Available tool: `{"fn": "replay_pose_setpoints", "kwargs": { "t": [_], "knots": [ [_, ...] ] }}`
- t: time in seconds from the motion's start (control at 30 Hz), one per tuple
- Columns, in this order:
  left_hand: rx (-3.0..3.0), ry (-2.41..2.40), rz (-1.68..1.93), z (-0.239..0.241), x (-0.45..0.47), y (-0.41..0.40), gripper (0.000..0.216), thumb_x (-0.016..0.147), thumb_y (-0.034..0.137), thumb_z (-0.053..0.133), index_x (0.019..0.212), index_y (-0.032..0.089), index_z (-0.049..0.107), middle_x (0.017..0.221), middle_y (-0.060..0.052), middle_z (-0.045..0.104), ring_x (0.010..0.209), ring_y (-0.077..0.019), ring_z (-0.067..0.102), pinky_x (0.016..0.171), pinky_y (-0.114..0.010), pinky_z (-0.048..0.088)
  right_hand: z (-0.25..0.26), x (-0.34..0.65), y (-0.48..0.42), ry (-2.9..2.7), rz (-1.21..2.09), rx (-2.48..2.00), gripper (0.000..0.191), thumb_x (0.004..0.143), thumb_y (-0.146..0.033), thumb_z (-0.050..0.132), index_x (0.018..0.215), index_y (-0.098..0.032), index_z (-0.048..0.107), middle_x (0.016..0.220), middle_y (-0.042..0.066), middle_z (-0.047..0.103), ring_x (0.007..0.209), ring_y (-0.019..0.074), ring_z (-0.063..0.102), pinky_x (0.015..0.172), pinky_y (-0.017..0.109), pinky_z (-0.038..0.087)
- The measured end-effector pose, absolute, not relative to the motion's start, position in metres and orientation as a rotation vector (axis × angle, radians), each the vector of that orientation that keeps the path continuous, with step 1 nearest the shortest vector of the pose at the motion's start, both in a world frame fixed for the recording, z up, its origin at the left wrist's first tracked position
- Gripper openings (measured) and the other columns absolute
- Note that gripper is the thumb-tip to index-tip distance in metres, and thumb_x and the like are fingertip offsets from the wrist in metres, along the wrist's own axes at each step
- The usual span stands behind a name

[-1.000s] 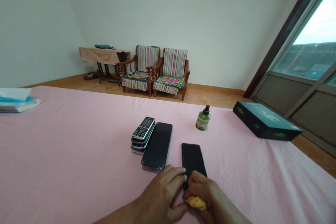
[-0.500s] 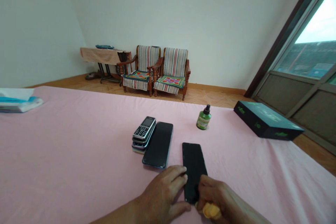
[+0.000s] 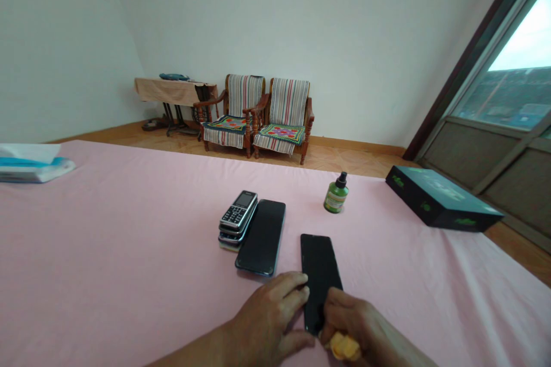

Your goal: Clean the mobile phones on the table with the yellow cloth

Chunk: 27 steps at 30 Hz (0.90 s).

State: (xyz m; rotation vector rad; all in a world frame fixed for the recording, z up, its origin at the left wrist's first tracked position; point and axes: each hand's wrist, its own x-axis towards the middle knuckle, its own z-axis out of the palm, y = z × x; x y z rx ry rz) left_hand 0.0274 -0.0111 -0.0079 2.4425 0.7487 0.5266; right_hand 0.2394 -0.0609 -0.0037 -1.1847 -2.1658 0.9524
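A black smartphone (image 3: 319, 269) lies screen-up on the pink cloth. My left hand (image 3: 269, 321) rests flat beside it, fingertips on its left edge. My right hand (image 3: 355, 327) is closed round a yellow cloth (image 3: 342, 346) at the phone's near end. To the left lie a second black smartphone (image 3: 261, 236) and a short stack of keypad phones (image 3: 238, 219). A small green spray bottle (image 3: 336, 194) stands behind them.
The pink-covered table (image 3: 107, 252) fills the foreground. A dark box with green print (image 3: 441, 202) lies at the right edge. A pack of tissues (image 3: 30, 161) sits far left. Two striped wooden armchairs (image 3: 258, 117) and a small side table (image 3: 170, 92) stand by the far wall.
My right hand with the yellow cloth slid down from over the phone's lower part to its near end. My left hand stayed put against the phone's edge.
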Motion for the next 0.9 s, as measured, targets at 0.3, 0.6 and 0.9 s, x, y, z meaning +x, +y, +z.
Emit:
{"fn": "replay_pose_setpoints", "kwargs": {
  "t": [0.3,0.6,0.9],
  "knots": [
    [2.456,0.756,0.574,-0.008,0.027,-0.013,0.056,0.077,0.034,0.08,0.126,0.018,0.059,0.135,-0.016,0.058,0.123,-0.0298,0.055,0.102,-0.044,0.048,0.029,0.256,-0.061,-1.91,0.945,-1.44,0.008,0.08,-0.021,0.057,0.073,-0.02,0.061,0.071,0.002,0.063,0.063,0.0149,0.056,0.055,0.023,0.041],
    [2.474,0.78,0.572,-0.003,0.03,-0.02,0.031,0.074,0.02,0.082,0.1,0.016,0.065,0.118,-0.009,0.066,0.108,-0.0251,0.061,0.095,-0.035,0.051,-0.005,0.233,-0.056,-2.016,0.777,-1.326,0.015,0.078,-0.008,0.052,0.069,-0.019,0.057,0.077,0.001,0.058,0.068,0.0134,0.054,0.06,0.022,0.037],
    [2.575,0.737,0.512,0.001,0.032,-0.019,0.026,0.077,0.02,0.079,0.098,0.014,0.064,0.107,-0.009,0.066,0.098,-0.024,0.062,0.088,-0.033,0.051,0.003,0.234,-0.032,-2.067,0.601,-1.519,0.026,0.071,0.003,0.047,0.076,-0.018,0.061,0.079,0.002,0.057,0.071,0.0148,0.056,0.063,0.024,0.037]
  ]
}}
